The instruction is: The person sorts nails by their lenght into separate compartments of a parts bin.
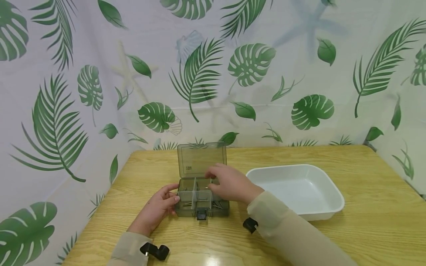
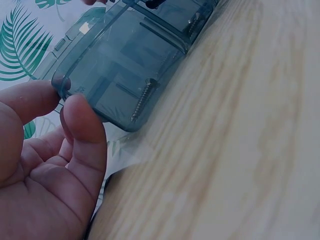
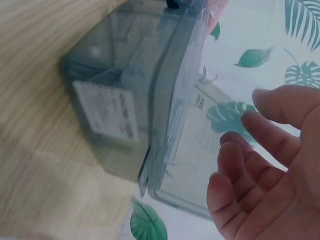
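Note:
A translucent grey compartment box [image 1: 186,212] stands on the table with its lid [image 1: 201,157] raised at the back. Screws [image 1: 217,204] lie in its front compartments; through the wall in the left wrist view, one long screw [image 2: 144,100] shows clearly. My left hand [image 1: 155,210] pinches the box's left edge between thumb and forefinger. Over the rear right compartment hovers my right hand [image 1: 234,183]. In the right wrist view its fingers [image 3: 260,170] are loosely bent, thumb apart, nothing visible between them. Part of the rear right compartment is hidden behind that hand.
To the right of the box sits a white plastic basin [image 1: 337,203], partly behind the right forearm. The wooden table [image 1: 376,184] backs onto a leaf-patterned cloth [image 1: 283,122]. A black latch [image 1: 201,214] is on the box front.

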Tool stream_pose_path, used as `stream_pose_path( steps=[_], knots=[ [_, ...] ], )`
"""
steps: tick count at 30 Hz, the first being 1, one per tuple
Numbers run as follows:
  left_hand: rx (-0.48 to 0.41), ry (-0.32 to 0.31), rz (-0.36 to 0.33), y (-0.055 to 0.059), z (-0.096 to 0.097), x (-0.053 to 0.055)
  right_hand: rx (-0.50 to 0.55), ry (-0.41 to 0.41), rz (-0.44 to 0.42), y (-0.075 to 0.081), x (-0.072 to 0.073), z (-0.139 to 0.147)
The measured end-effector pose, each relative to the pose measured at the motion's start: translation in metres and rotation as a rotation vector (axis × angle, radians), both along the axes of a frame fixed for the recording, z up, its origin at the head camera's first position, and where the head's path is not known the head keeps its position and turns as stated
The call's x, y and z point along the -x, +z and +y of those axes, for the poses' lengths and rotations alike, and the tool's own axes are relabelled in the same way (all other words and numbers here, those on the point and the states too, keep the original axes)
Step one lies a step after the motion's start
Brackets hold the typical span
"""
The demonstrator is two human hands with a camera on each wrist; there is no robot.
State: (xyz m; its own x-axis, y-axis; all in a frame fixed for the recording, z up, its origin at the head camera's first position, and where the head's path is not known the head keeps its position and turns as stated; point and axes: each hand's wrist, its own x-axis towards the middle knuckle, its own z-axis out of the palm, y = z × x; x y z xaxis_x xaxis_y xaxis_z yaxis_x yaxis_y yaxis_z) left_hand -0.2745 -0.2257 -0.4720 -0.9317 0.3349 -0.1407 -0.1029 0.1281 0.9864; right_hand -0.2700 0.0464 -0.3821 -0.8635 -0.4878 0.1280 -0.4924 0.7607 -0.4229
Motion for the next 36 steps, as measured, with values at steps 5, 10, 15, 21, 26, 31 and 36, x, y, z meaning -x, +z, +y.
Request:
stream_pose_path(
  steps=[5, 10, 15, 21, 26, 31, 36],
  knots=[
    [-0.006, 0.008, 0.006, 0.001, 0.0, -0.001, 0.01, -0.029, 0.009, 0.0, -0.005, 0.014],
    [-0.018, 0.013, -0.011, 0.001, 0.001, -0.002, 0.004, -0.076, 0.013, -0.002, -0.011, 0.032],
    [-0.018, 0.001, -0.008, 0.001, 0.0, -0.001, -0.023, -0.115, 0.015, -0.006, -0.015, 0.055],
    [-0.014, 0.005, -0.01, 0.0, 0.0, 0.0, -0.03, -0.155, -0.029, -0.016, -0.014, 0.085],
    [-0.011, 0.006, -0.013, -0.001, 0.0, 0.002, -0.033, -0.2, -0.099, -0.025, -0.013, 0.106],
    [-0.005, -0.001, -0.008, -0.001, -0.001, 0.002, -0.051, -0.216, -0.162, -0.034, -0.011, 0.118],
    [-0.003, 0.011, -0.018, 0.0, 0.0, 0.001, -0.086, -0.147, -0.195, -0.042, -0.008, 0.122]
  ],
)
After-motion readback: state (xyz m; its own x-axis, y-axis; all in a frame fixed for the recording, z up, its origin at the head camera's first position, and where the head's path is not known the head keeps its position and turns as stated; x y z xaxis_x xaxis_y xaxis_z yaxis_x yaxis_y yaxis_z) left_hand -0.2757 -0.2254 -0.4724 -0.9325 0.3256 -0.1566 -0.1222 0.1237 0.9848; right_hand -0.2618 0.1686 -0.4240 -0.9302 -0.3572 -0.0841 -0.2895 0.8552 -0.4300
